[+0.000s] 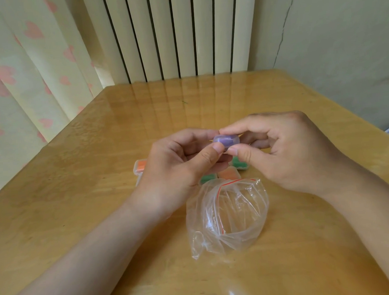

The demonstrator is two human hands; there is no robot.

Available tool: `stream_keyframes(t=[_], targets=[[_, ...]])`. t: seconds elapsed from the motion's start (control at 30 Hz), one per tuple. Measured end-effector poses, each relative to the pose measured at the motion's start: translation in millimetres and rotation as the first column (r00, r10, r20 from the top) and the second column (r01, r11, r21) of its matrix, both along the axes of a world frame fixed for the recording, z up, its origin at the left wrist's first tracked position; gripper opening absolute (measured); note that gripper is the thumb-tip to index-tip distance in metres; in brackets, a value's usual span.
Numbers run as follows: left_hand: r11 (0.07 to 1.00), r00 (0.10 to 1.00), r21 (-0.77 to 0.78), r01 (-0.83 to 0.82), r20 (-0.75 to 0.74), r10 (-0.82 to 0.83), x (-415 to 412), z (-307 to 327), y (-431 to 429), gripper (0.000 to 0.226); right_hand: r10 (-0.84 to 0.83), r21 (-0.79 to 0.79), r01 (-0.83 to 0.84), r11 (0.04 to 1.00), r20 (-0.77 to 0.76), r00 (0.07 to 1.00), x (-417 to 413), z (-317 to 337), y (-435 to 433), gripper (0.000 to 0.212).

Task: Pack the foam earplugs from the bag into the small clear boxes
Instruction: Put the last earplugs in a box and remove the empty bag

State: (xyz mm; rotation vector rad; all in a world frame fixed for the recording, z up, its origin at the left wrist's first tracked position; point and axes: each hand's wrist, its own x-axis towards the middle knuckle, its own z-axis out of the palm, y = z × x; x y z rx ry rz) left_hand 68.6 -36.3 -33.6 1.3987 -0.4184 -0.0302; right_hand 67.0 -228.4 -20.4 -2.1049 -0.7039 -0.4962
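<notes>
Both hands are pinching one small clear box [226, 140] of purple earplugs [224, 143], raised above the counter [97, 196]. The left hand [178, 163] is gripping its left end and the right hand [285, 152] its right end. Its long axis is running left to right between them, so neither hand is nearer. The bag [227, 215] is lying just nearer the person, seemingly empty, and filled boxes [228, 173] are sitting beneath the hands.
</notes>
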Motion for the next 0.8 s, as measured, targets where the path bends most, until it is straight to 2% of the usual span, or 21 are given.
stream_keyframes(t=[0.17,0.3,0.4,0.5,0.57,0.63,0.8], targets=[[1.000,1.000,0.010,0.000,0.025,0.000,1.0,-2.0,0.1,0.018,0.006,0.014,-0.005,1.000,-0.052,0.999,0.4,-0.1,-1.2,0.022],[0.998,0.998,0.060,-0.014,0.069,0.010,0.1,-8.5,-1.8,0.021,0.070,0.098,-0.044,0.994,-0.280,0.957,-2.6,7.7,-4.1,0.019],[0.993,0.994,0.103,-0.063,0.098,0.053,0.0,-10.0,-3.4,0.029,0.052,0.084,-0.024,0.996,-0.348,0.936,-3.6,14.8,-8.4,0.016],[0.972,0.977,0.157,-0.177,0.147,0.154,1.1,-6.6,-0.5,0.031,-0.114,-0.114,0.076,0.991,-0.371,0.921,-0.5,17.2,-14.5,0.020],[0.952,0.960,0.193,-0.239,0.197,0.201,2.7,-6.2,2.0,0.025,-0.257,-0.329,0.145,0.933,-0.331,0.908,1.7,15.6,-18.4,0.022],[0.933,0.937,0.215,-0.288,0.263,0.229,3.8,-8.3,2.2,0.022,-0.330,-0.473,0.157,0.867,-0.308,0.892,2.7,13.7,-20.0,0.025],[0.884,0.871,0.279,-0.374,0.433,0.232,5.5,-13.5,0.8,0.024,-0.332,-0.530,0.106,0.842,-0.352,0.875,0.4,16.5,-21.6,0.028]])
